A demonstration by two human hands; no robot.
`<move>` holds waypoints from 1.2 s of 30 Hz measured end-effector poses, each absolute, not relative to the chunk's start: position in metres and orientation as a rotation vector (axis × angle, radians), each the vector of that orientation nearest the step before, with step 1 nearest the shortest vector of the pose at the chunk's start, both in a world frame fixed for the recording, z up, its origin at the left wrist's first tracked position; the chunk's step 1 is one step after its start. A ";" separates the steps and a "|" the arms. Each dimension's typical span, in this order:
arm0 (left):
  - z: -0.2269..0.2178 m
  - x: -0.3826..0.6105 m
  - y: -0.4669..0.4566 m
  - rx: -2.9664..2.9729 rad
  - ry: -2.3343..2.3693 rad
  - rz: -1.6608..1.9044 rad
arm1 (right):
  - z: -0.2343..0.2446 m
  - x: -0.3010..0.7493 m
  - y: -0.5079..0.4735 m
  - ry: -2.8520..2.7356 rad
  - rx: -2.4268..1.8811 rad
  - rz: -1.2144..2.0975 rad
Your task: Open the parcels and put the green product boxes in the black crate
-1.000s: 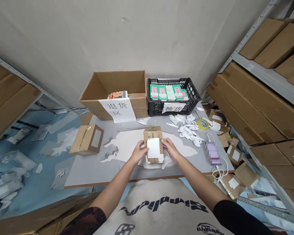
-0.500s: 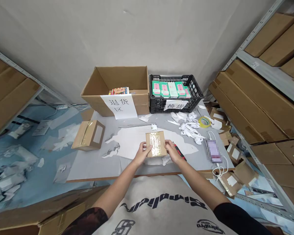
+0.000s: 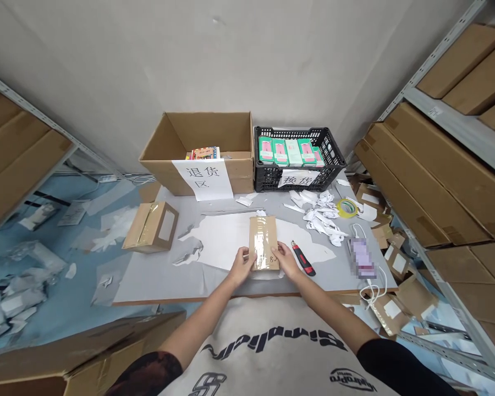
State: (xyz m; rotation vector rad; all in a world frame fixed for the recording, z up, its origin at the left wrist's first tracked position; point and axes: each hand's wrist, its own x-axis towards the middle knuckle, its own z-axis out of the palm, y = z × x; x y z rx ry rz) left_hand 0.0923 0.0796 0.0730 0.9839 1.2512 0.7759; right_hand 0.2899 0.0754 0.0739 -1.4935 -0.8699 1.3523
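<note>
A small brown cardboard box with a strip of clear tape down its face is held between my two hands over the table. My left hand grips its left side, and my right hand closes on the right side, near some dark marks on the cardboard. Beneath it spreads a torn sheet of white paper. A red and black utility knife lies just right of my right hand, not touched by it.
At the back stand an open carton with a paper sign and a black crate of green-and-pink boxes. A taped carton sits left. Crumpled paper, a tape roll and a phone lie right. Shelves flank the table.
The cardboard box has been turned in my hands, so a longer face with dark marks now shows. My right hand has shifted slightly, leaving the utility knife in fuller view.
</note>
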 end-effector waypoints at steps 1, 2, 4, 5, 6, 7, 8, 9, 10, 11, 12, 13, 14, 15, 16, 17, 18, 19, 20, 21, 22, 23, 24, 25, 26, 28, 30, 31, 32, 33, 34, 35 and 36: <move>0.069 0.093 0.081 0.989 1.289 0.758 | 0.070 0.288 0.074 -0.876 -1.511 1.343; 0.066 0.093 0.083 1.006 1.322 0.740 | 0.070 0.286 0.074 -0.869 -1.547 1.330; 0.063 0.090 0.089 1.043 1.348 0.731 | 0.077 0.285 0.072 -0.888 -1.650 1.259; 0.062 0.088 0.092 1.046 1.333 0.749 | 0.084 0.284 0.072 -0.937 -1.692 1.203; 0.060 0.085 0.094 1.029 1.302 0.777 | 0.091 0.284 0.072 -1.022 -1.706 1.153; 0.058 0.082 0.095 0.992 1.269 0.798 | 0.097 0.285 0.072 -1.141 -1.687 1.120; 0.055 0.079 0.095 0.942 1.249 0.802 | 0.102 0.287 0.072 -1.273 -1.644 1.099; 0.051 0.075 0.094 0.891 1.256 0.787 | 0.105 0.289 0.073 -1.390 -1.602 1.073; 0.047 0.072 0.093 0.849 1.290 0.760 | 0.105 0.291 0.074 -1.464 -1.591 1.027; 0.043 0.069 0.091 0.826 1.338 0.737 | 0.102 0.294 0.075 -1.480 -1.629 0.959; 0.040 0.067 0.090 0.827 1.383 0.725 | 0.096 0.297 0.076 -1.433 -1.716 0.887; 0.037 0.066 0.089 0.848 1.415 0.725 | 0.089 0.299 0.077 -1.343 -1.820 0.850; 0.036 0.065 0.089 0.879 1.429 0.727 | 0.081 0.301 0.077 -1.246 -1.908 0.867; 0.035 0.065 0.089 0.914 1.427 0.721 | 0.073 0.302 0.077 -1.171 -1.962 0.934; 0.035 0.066 0.090 0.947 1.419 0.705 | 0.065 0.301 0.076 -1.128 -1.980 1.032; 0.035 0.066 0.092 0.971 1.413 0.683 | 0.060 0.299 0.074 -1.120 -1.956 1.140; 0.036 0.068 0.094 0.985 1.414 0.665 | 0.057 0.297 0.072 -1.135 -1.904 1.230; 0.037 0.069 0.095 0.990 1.415 0.661 | 0.057 0.294 0.069 -1.159 -1.847 1.287; 0.037 0.070 0.097 0.988 1.406 0.675 | 0.059 0.291 0.066 -1.177 -1.811 1.301; 0.036 0.070 0.098 0.975 1.383 0.703 | 0.064 0.289 0.064 -1.190 -1.797 1.287; 0.035 0.071 0.099 0.948 1.343 0.736 | 0.070 0.288 0.061 -1.210 -1.801 1.243; 0.034 0.071 0.099 0.912 1.289 0.763 | 0.076 0.286 0.059 -1.242 -1.818 1.167; 0.031 0.072 0.099 0.873 1.239 0.779 | 0.083 0.285 0.057 -1.288 -1.840 1.072; 0.028 0.072 0.098 0.846 1.210 0.778 | 0.089 0.284 0.056 -1.353 -1.843 0.984; 0.025 0.072 0.097 0.835 1.211 0.767 | 0.094 0.283 0.054 -1.431 -1.823 0.918; 0.019 0.071 0.096 0.855 1.282 0.741 | 0.098 0.279 0.052 -1.600 -1.716 0.881; 0.017 0.069 0.096 0.884 1.370 0.742 | 0.094 0.275 0.051 -1.682 -1.578 0.922; 0.018 0.066 0.096 0.886 1.389 0.751 | 0.089 0.274 0.051 -1.653 -1.539 0.938; 0.021 0.063 0.095 0.882 1.387 0.757 | 0.084 0.273 0.051 -1.574 -1.539 0.943; 0.025 0.061 0.095 0.882 1.375 0.754 | 0.079 0.273 0.052 -1.469 -1.574 0.948; 0.030 0.058 0.094 0.887 1.362 0.744 | 0.074 0.274 0.054 -1.359 -1.629 0.973; 0.034 0.056 0.094 0.899 1.357 0.733 | 0.070 0.274 0.055 -1.270 -1.678 1.032; 0.039 0.056 0.094 0.917 1.361 0.727 | 0.068 0.274 0.057 -1.215 -1.708 1.118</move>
